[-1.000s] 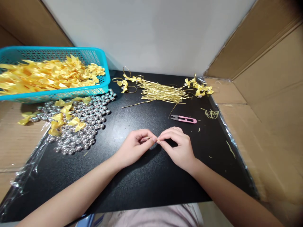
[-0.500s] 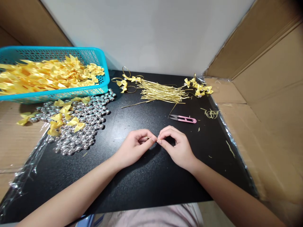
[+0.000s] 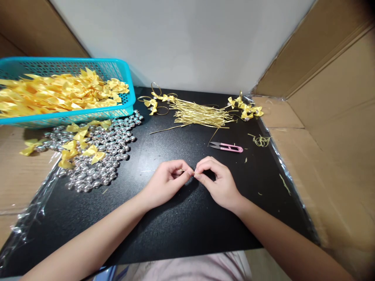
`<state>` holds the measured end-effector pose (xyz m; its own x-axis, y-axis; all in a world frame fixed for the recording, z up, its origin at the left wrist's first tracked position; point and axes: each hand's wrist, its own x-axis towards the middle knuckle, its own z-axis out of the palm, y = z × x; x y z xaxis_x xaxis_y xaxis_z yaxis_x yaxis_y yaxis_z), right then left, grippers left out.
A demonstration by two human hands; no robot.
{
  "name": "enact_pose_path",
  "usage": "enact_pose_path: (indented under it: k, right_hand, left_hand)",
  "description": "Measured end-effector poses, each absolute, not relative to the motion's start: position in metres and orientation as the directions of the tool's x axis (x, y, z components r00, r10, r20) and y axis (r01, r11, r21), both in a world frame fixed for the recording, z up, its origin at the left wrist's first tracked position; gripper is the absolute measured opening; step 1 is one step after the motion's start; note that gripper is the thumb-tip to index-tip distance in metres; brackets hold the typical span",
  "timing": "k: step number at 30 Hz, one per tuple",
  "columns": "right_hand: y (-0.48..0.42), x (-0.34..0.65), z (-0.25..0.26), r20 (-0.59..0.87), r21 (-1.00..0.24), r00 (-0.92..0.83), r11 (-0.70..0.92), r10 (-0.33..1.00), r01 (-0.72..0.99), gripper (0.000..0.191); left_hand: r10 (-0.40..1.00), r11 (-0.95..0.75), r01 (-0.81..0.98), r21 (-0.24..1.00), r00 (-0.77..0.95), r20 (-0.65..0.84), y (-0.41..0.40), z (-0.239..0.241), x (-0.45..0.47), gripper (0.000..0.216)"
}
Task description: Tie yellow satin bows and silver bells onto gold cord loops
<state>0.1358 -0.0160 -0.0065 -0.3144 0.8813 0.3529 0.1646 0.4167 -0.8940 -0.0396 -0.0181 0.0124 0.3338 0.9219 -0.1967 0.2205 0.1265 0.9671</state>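
Over the middle of the black table, my left hand [image 3: 168, 181] pinches a thin gold cord [image 3: 182, 170] between thumb and forefinger. My right hand [image 3: 218, 179] is closed in a pinch on the cord's end, its fingertips almost touching those of the left. Most of the cord is hidden by the fingers. Beyond my right hand lie pink thread snips [image 3: 227, 147], blades pointing left. A bundle of gold cords [image 3: 202, 114] is spread farther back. To the left of my left hand is a pile of silver bells or beads [image 3: 96, 164] with several yellow bows [image 3: 95, 154] on top.
A turquoise basket [image 3: 131, 84] full of yellow ribbon bows stands at the back left. Looped cords with bows [image 3: 150, 103] and more finished-looking bows [image 3: 249, 111] flank the bundle. Cord scraps [image 3: 260, 140] lie at right. Cardboard walls [image 3: 331, 86] and a white panel [image 3: 187, 43] border the table.
Almost nothing differs. The fingers of my right hand have shifted very slightly at the cord, while my left hand stays in place.
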Motion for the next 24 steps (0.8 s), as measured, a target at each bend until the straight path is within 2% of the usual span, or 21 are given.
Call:
enact_pose_path:
  k: [9,24]
  right_hand:
    - [-0.0159,0.1366,-0.0088,0.317,-0.917,-0.308,0.373,0.897,0.141,0.011]
    - [-0.0127,0.1411,-0.0106,0.238,-0.969,-0.252,0.246,0.938,-0.001,0.008]
  left_hand:
    - [0.929,0.131,0.230,0.964,0.310,-0.201,-0.0179,0.0121,-0.0393,0.027]
    - [0.931,0.178,0.224,0.958,0.277,-0.237,-0.0170,0.0099,-0.0412,0.028]
